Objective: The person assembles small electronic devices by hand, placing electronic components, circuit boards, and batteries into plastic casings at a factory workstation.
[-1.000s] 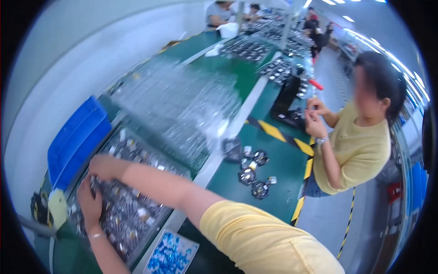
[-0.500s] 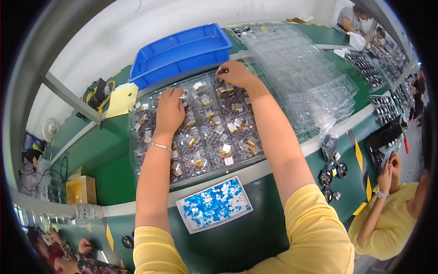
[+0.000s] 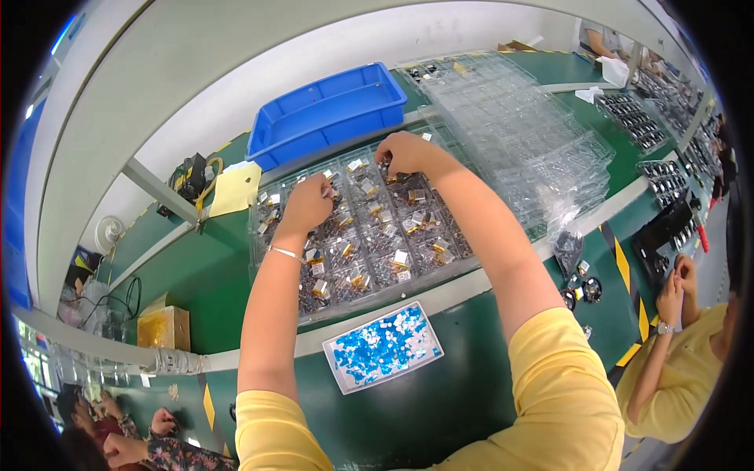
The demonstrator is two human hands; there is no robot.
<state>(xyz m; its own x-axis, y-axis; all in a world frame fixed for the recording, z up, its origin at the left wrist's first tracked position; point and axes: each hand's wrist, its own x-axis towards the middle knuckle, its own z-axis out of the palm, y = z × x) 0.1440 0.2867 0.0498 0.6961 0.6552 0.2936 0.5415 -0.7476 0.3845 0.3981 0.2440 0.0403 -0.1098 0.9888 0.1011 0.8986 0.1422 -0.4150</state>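
Observation:
A clear plastic tray [image 3: 339, 312] with many compartments lies before me, filled with small silver blocks that have yellow tape and thin wires. My left hand [image 3: 309, 206] is over its left far part, thumb and fingers pinched together at a compartment. Whatever they grip is too small to make out. Along the tray's far edge, right of the left hand, my right hand [image 3: 410, 154] bends down with closed fingertips. A small dark piece shows at those fingertips, its kind unclear. Nearer to me, a white box [image 3: 437, 351] holds many small blue and white pieces.
A blue bin [image 3: 326, 133] stands behind the tray. Stacked clear trays [image 3: 510, 118] lie at the right. Yellow paper [image 3: 236, 188] and a cardboard box [image 3: 163, 328] are at left. Round black parts [image 3: 591, 290] lie right. A person in yellow [image 3: 682, 369] sits nearby.
The view has shifted, so the scene sits lower and further right. My right hand has come slightly nearer, down toward the tray's compartments. The left hand's fingers have drawn together at nearly the same spot.

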